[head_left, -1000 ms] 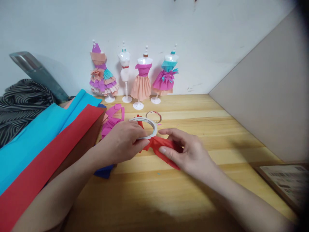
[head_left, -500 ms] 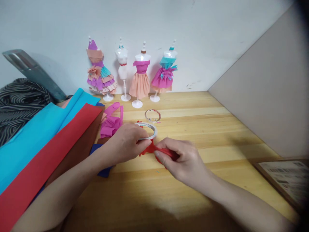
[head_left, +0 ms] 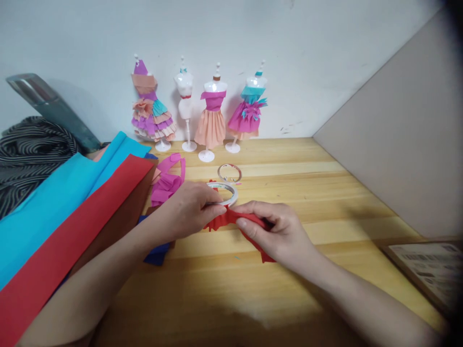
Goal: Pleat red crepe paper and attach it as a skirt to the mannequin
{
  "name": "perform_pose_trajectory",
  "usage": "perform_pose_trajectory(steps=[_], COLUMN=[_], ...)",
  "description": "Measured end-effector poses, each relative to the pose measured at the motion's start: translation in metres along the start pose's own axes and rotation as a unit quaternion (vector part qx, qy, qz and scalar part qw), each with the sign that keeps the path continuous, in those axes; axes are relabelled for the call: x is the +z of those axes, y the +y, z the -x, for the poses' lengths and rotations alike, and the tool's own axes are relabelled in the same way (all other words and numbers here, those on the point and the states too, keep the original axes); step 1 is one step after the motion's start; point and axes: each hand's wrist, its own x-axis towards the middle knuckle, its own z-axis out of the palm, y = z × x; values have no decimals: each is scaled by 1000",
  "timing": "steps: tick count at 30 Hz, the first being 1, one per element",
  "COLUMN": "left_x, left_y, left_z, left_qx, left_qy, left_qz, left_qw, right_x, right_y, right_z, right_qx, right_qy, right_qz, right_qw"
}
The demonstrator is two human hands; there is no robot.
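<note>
My left hand point(head_left: 188, 212) is closed on a white roll of tape point(head_left: 227, 190), held just above the wooden table point(head_left: 325, 202). My right hand point(head_left: 280, 231) pinches a pleated piece of red paper point(head_left: 220, 221) right beside the roll, fingers curled round it. The two hands almost touch at the red paper, whose lower corner pokes out under my right palm.
Four small mannequins in paper dresses point(head_left: 213, 120) stand along the back wall. A second tape ring point(head_left: 229, 172) and a folded pink paper piece point(head_left: 167, 183) lie behind my hands. Large blue and red sheets point(head_left: 68, 212) cover the left; a grey board point(head_left: 401, 140) and a printed sheet point(head_left: 430, 270) bound the right.
My right hand closed round the red paper and drew in to the tape roll, gathering the paper; the left hand stayed on the roll.
</note>
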Motion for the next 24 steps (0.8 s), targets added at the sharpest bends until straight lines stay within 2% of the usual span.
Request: perform_pose_trajectory(steps=[8,19,24], left_x=[-2,-1,1], left_y=[2,7,8], left_z=[1,1,2], left_qx=[16,50,57], left_qy=[-4,7,8], left_qz=[-11,-19,-20], left_qw=[1000,999,998], right_x=[3,7,8], right_y=[4,3,3], right_z=[-3,-6,-9], right_qx=[16,149,167], right_qy=[19,32,54], right_qz=[8,-76,-73], right_qw=[1000,985,982])
